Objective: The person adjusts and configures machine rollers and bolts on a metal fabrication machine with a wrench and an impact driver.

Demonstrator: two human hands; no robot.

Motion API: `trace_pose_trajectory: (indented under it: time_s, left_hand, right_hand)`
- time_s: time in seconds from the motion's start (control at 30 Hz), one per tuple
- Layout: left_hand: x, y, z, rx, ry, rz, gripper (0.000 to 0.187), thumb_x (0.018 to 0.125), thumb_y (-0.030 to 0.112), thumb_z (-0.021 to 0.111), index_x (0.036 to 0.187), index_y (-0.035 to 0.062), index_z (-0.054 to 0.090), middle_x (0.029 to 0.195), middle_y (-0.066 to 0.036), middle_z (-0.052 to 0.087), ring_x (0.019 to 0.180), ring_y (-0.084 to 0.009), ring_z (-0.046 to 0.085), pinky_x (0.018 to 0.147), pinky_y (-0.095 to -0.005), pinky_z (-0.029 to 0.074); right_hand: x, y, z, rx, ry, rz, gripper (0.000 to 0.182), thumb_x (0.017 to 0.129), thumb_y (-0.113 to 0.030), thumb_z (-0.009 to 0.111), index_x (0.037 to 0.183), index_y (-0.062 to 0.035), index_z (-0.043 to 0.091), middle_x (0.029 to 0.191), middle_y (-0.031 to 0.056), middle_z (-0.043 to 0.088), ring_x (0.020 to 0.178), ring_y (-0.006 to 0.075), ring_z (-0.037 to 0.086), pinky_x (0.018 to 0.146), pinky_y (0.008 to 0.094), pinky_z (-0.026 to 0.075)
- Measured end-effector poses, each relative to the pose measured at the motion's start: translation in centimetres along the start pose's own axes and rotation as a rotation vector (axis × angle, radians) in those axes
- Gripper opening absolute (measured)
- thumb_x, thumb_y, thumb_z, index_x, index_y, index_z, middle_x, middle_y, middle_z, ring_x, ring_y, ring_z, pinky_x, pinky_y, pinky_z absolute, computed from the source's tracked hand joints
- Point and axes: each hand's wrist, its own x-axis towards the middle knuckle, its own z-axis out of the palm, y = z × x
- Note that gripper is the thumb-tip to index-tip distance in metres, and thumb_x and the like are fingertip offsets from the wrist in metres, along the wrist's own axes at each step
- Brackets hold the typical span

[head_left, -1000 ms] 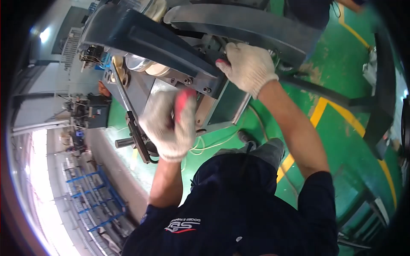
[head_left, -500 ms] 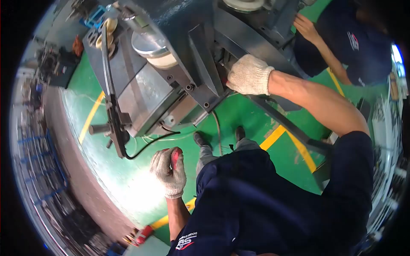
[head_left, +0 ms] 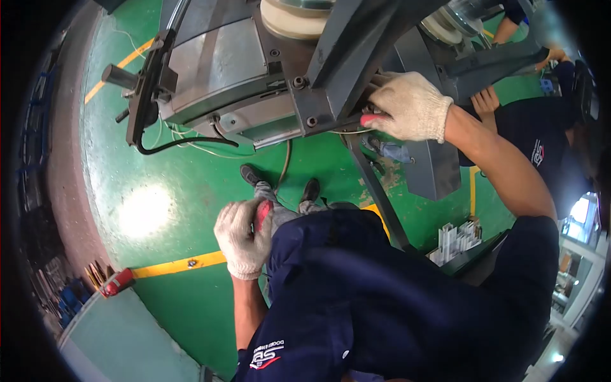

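My right hand [head_left: 410, 107], in a cream knitted glove, reaches to the dark grey angled bracket [head_left: 347, 70] of a machine. Its fingers are bent and go in behind the bracket's edge, where their tips are hidden. A red patch shows at its thumb side, close to the bracket's lower corner. My left hand [head_left: 240, 239], gloved alike, is held in front of my body away from the machine, its fingers curled in. Red shows between thumb and fingers there too; I cannot tell whether it is a held thing or part of the glove.
Pale rollers [head_left: 294, 20] sit above the machine's metal housing [head_left: 219, 54]. A black hose [head_left: 184, 148] loops at its left. Another person in a dark shirt [head_left: 528, 130] stands at the right. A red fire extinguisher [head_left: 118, 282] lies at lower left. White profiles [head_left: 457, 239] stand at right.
The view has shifted, so the machine now appears higher and further left, and more of the right side shows. My right hand stays at the bracket; my left hand stays curled.
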Motion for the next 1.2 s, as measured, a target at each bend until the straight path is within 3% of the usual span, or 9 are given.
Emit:
trace_pose_trajectory:
  time_s: [0.07, 0.23, 0.37, 0.47, 0.6, 0.83, 0.87, 1.0, 1.2]
  left_hand:
    - [0.4, -0.7, 0.2, 0.006, 0.001, 0.003, 0.016, 0.090, 0.006, 0.079, 0.104, 0.0000, 0.076, 0.093, -0.017, 0.075, 0.083, -0.0375, 0.071, 0.075, -0.0415, 0.055]
    - [1.6, -1.1, 1.1, -0.144, 0.082, -0.067, 0.022, 0.086, 0.012, 0.084, 0.105, 0.0045, 0.076, 0.091, -0.015, 0.073, 0.084, -0.0381, 0.070, 0.079, -0.0463, 0.055]
    - [1.9, -2.2, 2.8, -0.148, -0.028, 0.013, 0.024, 0.088, 0.016, 0.083, 0.107, 0.0058, 0.075, 0.095, -0.015, 0.074, 0.089, -0.0382, 0.071, 0.081, -0.0467, 0.056]
    - [1.5, -2.3, 4.1, -0.210, -0.110, -0.019, 0.024, 0.087, 0.009, 0.081, 0.110, 0.0023, 0.076, 0.101, -0.019, 0.075, 0.091, -0.0398, 0.072, 0.083, -0.0415, 0.058]
    - [1.2, -1.7, 8.5, -1.004, -0.268, -0.418, 0.034, 0.105, 0.024, 0.071, 0.125, -0.0040, 0.069, 0.098, -0.009, 0.075, 0.090, -0.0193, 0.071, 0.085, -0.0328, 0.056]
    - [4.0, -0.5, 14.2, -1.558, -0.363, -0.703, 0.078, 0.112, 0.061, 0.052, 0.149, -0.0079, 0.055, 0.124, -0.015, 0.074, 0.109, -0.0214, 0.070, 0.103, -0.0387, 0.055]
    - [4.8, -0.9, 16.5, -1.824, -0.437, -0.799, 0.097, 0.108, 0.076, 0.043, 0.159, -0.0068, 0.044, 0.147, -0.022, 0.064, 0.127, -0.0300, 0.067, 0.113, -0.0446, 0.052]
    - [8.3, 0.5, 19.7, -2.564, -0.515, -0.702, 0.091, 0.112, 0.068, 0.035, 0.162, -0.0070, 0.038, 0.161, -0.030, 0.052, 0.144, -0.0446, 0.056, 0.123, -0.0565, 0.044]
    - [9.9, 1.7, 19.4, -2.624, -0.534, -0.701, 0.077, 0.116, 0.053, 0.028, 0.165, -0.0060, 0.034, 0.166, -0.032, 0.043, 0.151, -0.0494, 0.047, 0.125, -0.0654, 0.037]
  right_hand:
    - [1.0, -1.9, -0.9, -0.072, -0.247, 0.217, 0.057, 0.105, -0.050, 0.057, 0.088, -0.0013, 0.080, 0.088, 0.0204, 0.077, 0.091, 0.0415, 0.077, 0.083, 0.0501, 0.062]
    - [1.6, -3.6, 2.1, 0.062, -0.053, 0.466, 0.055, 0.105, -0.040, 0.049, 0.085, 0.0005, 0.080, 0.084, 0.0257, 0.076, 0.084, 0.0447, 0.076, 0.081, 0.0545, 0.062]
    - [1.4, -1.2, 3.5, -0.029, -0.089, 0.261, 0.039, 0.108, -0.034, 0.051, 0.101, -0.0074, 0.078, 0.087, 0.0208, 0.076, 0.082, 0.0446, 0.073, 0.075, 0.0553, 0.058]
    - [2.0, -0.3, 2.1, -0.091, -0.030, 0.021, 0.053, 0.108, -0.042, 0.053, 0.085, -0.0017, 0.079, 0.081, 0.0223, 0.075, 0.079, 0.0439, 0.074, 0.076, 0.0532, 0.061]
    - [2.7, 1.5, 1.1, -0.136, -0.063, -0.294, 0.050, 0.108, -0.045, 0.056, 0.099, -0.0009, 0.078, 0.088, 0.0206, 0.076, 0.083, 0.0408, 0.075, 0.080, 0.0503, 0.061]
    - [1.9, -2.3, -2.5, -0.139, -0.372, 0.185, 0.061, 0.109, -0.052, 0.053, 0.090, 0.0008, 0.076, 0.090, 0.0253, 0.074, 0.095, 0.0451, 0.073, 0.090, 0.0535, 0.057]
    - [1.8, -2.2, -1.6, -0.060, -0.335, 0.228, 0.061, 0.109, -0.052, 0.052, 0.090, 0.0015, 0.075, 0.089, 0.0260, 0.074, 0.096, 0.0458, 0.072, 0.090, 0.0537, 0.056]
    - [1.6, -2.8, -0.2, 0.354, -0.273, 0.435, 0.061, 0.108, -0.050, 0.054, 0.089, 0.0059, 0.071, 0.082, 0.0263, 0.071, 0.089, 0.0465, 0.070, 0.083, 0.0530, 0.055]
    - [3.0, -3.6, -0.5, 0.725, -0.335, 0.873, 0.050, 0.108, -0.045, 0.062, 0.094, 0.0030, 0.068, 0.063, 0.0073, 0.061, 0.046, 0.0149, 0.057, 0.046, 0.0315, 0.046]
